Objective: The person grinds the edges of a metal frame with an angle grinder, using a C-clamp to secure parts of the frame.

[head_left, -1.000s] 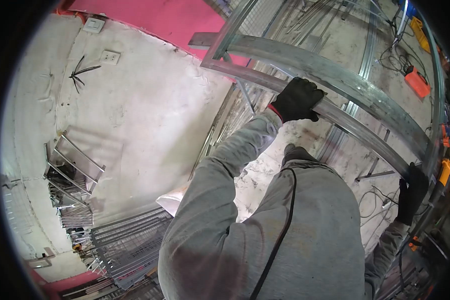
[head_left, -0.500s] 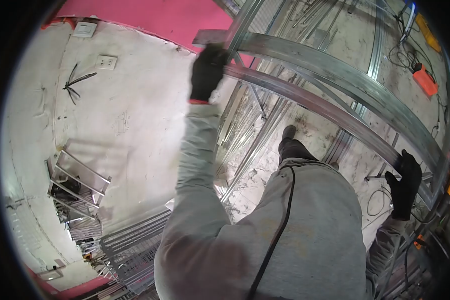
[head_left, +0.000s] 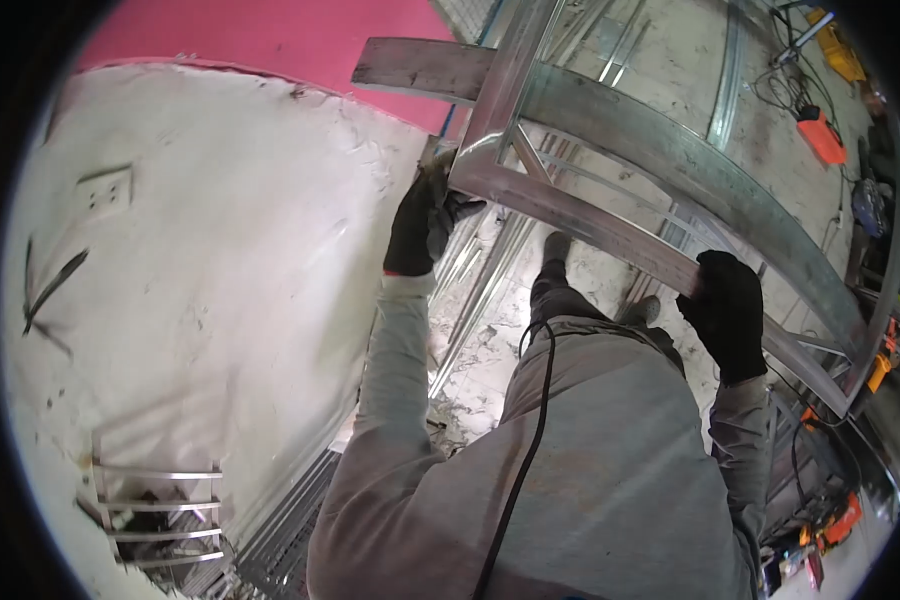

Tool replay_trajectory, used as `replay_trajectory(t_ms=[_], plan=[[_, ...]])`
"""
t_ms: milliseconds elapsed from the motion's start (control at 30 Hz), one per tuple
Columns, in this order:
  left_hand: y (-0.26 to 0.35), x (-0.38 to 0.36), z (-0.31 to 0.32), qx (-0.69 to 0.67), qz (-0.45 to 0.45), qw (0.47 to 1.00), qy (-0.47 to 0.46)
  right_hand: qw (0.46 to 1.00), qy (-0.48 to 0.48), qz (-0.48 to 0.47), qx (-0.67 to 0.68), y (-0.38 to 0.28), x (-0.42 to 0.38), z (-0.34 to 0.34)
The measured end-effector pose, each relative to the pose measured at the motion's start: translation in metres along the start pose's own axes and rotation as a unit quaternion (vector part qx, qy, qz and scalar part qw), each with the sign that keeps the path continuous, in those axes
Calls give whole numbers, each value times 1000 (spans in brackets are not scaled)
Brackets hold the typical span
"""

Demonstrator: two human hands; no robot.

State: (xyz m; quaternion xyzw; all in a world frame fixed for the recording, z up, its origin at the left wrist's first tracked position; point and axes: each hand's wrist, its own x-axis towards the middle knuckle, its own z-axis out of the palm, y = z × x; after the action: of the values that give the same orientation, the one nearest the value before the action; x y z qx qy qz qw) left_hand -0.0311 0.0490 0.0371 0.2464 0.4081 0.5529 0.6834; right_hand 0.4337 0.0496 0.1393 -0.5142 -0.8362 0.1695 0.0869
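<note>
A metal frame [head_left: 580, 222] crosses the upper right. The right hand [head_left: 725, 315] grips its bar; I can't tell if the left hand [head_left: 417, 228], by its corner, holds on. Dark stuff [head_left: 144, 521] shows through the lower-left rack [head_left: 160, 507].

Seemingly a metalworking workshop, with a large metal frame [head_left: 590, 222], long metal strips [head_left: 729, 75] along a smudged floor [head_left: 670, 75], orange equipment [head_left: 821, 137], scuffed white wall [head_left: 240, 200].

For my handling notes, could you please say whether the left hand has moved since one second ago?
Yes: judged against the frame, the left hand has gone leftward, from partway along the near bar to beside its left corner.
</note>
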Motion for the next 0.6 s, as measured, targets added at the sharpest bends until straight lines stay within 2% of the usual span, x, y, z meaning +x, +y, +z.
replay_trajectory(t_ms=[67, 100, 133, 200, 267, 333, 467, 533, 600], plan=[[-9, 0, 8, -57, 12, 998, 21, 1000, -3, 11, -1, -5, 0, -2], [-15, 2, 2, -68, 5, 997, 24, 998, -11, -28, -48, 2, 0, 3], [-20, 2, -6, -65, 13, 998, -5, 998, -23, -26, -52, 2, -2, 3], [-24, 5, -12, -66, 16, 997, -32, 999, -19, 36, 1, -7, 0, -2], [-27, 4, -8, -45, 16, 999, -7, 999, -16, 29, 8, -6, 2, -1], [-27, 0, -10, -64, -22, 998, 12, 1000, -13, 23, 14, -3, 1, -1], [-32, -5, -7, -37, -5, 999, 14, 998, -38, 41, 10, 0, -1, -1], [-31, -2, 6, -93, 38, 994, 49, 998, -43, 42, 3, 3, -3, -1], [-30, 0, 0, -138, 4, 990, 24, 999, -44, 20, -11, 6, -6, 0]])
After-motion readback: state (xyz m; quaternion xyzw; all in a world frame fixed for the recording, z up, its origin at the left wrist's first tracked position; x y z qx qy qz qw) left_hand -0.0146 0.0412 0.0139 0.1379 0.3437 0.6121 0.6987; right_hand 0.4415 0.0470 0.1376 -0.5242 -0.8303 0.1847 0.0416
